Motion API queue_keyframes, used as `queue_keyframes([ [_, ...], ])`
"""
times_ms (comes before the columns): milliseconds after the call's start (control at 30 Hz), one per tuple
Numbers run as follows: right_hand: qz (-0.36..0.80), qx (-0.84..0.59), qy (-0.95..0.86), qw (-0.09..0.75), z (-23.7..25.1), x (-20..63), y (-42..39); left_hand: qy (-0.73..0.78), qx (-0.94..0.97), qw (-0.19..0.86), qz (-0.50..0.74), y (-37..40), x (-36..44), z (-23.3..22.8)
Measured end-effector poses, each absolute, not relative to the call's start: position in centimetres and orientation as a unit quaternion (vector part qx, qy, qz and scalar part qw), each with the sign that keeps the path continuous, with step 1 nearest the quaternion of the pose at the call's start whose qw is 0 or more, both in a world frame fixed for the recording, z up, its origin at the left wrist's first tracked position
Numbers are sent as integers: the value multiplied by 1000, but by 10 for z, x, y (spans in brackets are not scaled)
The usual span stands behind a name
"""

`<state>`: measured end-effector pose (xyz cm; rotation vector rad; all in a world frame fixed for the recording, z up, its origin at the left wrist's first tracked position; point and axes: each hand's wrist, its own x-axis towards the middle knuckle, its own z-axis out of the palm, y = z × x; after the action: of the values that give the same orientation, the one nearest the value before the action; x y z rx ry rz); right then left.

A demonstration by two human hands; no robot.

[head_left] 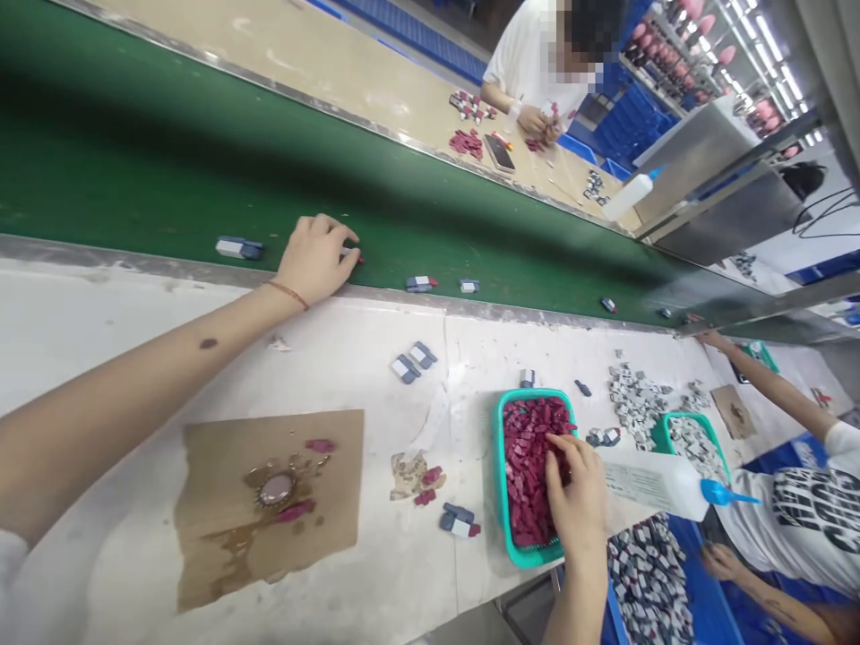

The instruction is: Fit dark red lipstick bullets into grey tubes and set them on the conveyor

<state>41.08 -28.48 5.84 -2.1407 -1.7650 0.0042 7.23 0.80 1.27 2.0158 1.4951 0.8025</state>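
Green belt (pixel 167 170) at twelve o'clock: left hand (pixel 315 258) lies on it, fingers curled over a small part (pixel 354 258). Right hand (pixel 576 502), at four o'clock, pinches red pieces (pixel 528 448) in the teal basket (pixel 501 466).

Item count, workbench and conveyor

Two teal baskets (pixel 501 466) (pixel 662 430) stood on the bench, with one squeeze bottle (pixel 655 484) and one brown cardboard sheet (pixel 269 502). Two grey-and-white parts (pixel 415 362) lay paired. The red pieces (pixel 528 466) were too many to count.

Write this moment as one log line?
left hand: on green belt, touching small part | right hand: picking in teal basket of red pieces
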Motion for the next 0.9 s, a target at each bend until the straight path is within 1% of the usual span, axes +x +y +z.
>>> queue_keyframes([
  [67, 11, -747, -646, 154, 59, 407, -282, 537, 769, 212, 276, 12, 98, 13],
  [167, 31, -733, -670, 114, 60, 398, -271, 471, 823, 209, 239, 14, 149, 15],
  [267, 44, -724, -680, 104, 60, 397, -262, 418, 858, 216, 205, 15, 202, 16],
  [367, 81, -725, -670, 139, 60, 401, -260, 412, 863, 227, 186, 14, 241, 17],
  [467, 159, -745, -610, 221, 63, 402, -267, 422, 852, 245, 191, 12, 260, 18],
  [600, 254, -744, -496, 370, 67, 391, -278, 427, 827, 298, 211, 5, 262, 24],
  [700, 280, -715, -472, 434, 72, 372, -278, 429, 796, 360, 229, -4, 247, 35],
  [800, 308, -669, -507, 449, 76, 342, -271, 420, 759, 439, 237, -20, 209, 48],
  [833, 326, -651, -526, 439, 76, 330, -268, 415, 747, 464, 235, -28, 191, 52],
  [900, 378, -615, -570, 393, 74, 303, -260, 404, 725, 508, 228, -47, 149, 58],
])
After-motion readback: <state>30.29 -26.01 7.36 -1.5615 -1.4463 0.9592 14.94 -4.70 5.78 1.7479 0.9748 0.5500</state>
